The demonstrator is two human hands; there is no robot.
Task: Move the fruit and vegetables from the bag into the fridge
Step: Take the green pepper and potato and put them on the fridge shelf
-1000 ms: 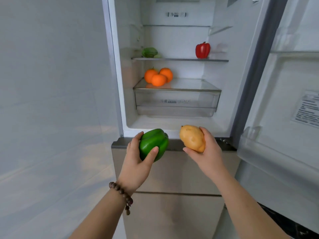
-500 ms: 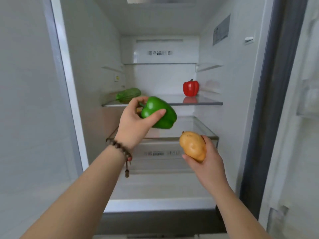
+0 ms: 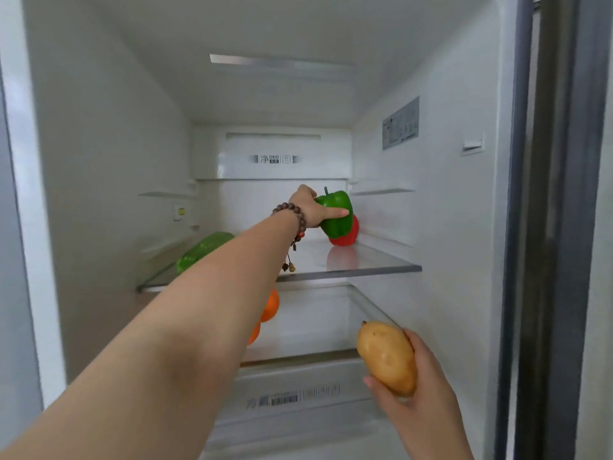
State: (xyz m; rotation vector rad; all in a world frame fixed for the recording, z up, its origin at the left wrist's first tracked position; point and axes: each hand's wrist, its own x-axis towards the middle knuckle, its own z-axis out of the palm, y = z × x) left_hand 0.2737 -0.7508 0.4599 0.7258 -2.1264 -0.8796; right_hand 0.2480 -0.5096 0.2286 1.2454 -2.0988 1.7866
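My left hand [image 3: 310, 207] reaches deep into the open fridge and grips a green bell pepper [image 3: 336, 212] above the glass shelf [image 3: 374, 262]. The pepper hangs right in front of a red bell pepper [image 3: 348, 235] that stands on the shelf and is partly hidden by it. My right hand [image 3: 414, 383] holds a tan potato [image 3: 386, 356] low at the right, in front of the drawer. A green vegetable [image 3: 202, 249] lies at the shelf's left. Oranges [image 3: 270, 305] sit below, mostly hidden by my left arm.
A clear drawer [image 3: 298, 390] with a label fills the fridge's lower part, topped by a glass cover. The fridge's right wall [image 3: 447, 194] and dark door seal [image 3: 557, 227] stand close to my right hand. Empty shelf rails run along both walls higher up.
My left hand has stretched forward and up, carrying the green pepper to the back right of the shelf. The view has moved closer into the fridge. The potato stays in my right hand.
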